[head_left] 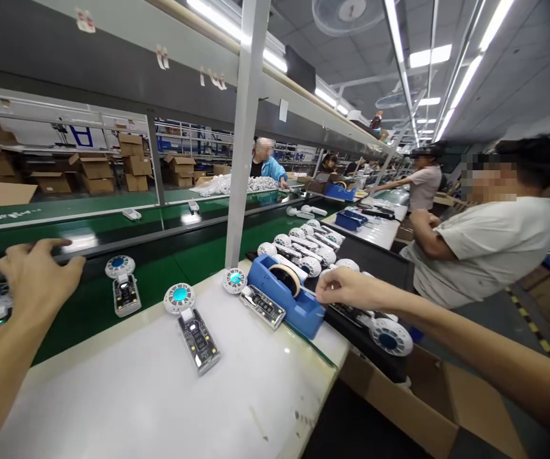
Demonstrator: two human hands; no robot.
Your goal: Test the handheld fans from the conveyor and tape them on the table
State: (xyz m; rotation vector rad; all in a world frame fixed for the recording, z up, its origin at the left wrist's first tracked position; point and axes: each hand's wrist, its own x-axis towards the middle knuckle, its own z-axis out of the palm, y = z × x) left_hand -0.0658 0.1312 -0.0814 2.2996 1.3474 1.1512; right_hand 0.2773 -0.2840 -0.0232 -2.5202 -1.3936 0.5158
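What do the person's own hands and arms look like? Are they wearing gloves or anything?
No gloves! The left hand and right hand are both bare. No sleeve shows on the left arm or the right arm, and I can't see a watch or bracelet on either wrist.

Beside the right hand point(344, 288), the tape dispenser point(304, 313) looks smooth plastic, the box point(479, 390) below matt cardboard; between the hands point(40, 274) lie glossy clear-plastic gadgets point(199, 341) on a smooth, shiny counter point(136, 401).
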